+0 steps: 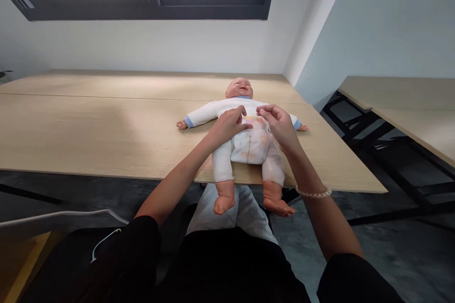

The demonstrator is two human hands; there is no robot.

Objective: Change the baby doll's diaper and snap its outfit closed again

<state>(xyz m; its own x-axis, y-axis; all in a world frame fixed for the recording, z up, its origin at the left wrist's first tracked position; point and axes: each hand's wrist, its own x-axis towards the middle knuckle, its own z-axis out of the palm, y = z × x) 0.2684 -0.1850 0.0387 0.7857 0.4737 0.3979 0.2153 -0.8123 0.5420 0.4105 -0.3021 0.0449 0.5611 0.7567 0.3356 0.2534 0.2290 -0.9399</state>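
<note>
A baby doll (221,108) lies on its back with arms spread, its head toward the window and its feet past the table's front edge. It wears a white suit with blue cuffs and a diaper (249,147) with a coloured print at the waist. My left hand (231,123) rests on the doll's waist at the diaper's left side, thumb apart from the bent fingers. Above the diaper's right side, the thumb and fingertips of my right hand (279,125) are pinched together. Whatever may be between them is too small to make out.
The doll lies on a light wooden table (88,132) against a wall with a barred window (213,0). Another wooden table (408,92) stands to the right. At lower left, a white cable (71,213) runs beside a dark seat.
</note>
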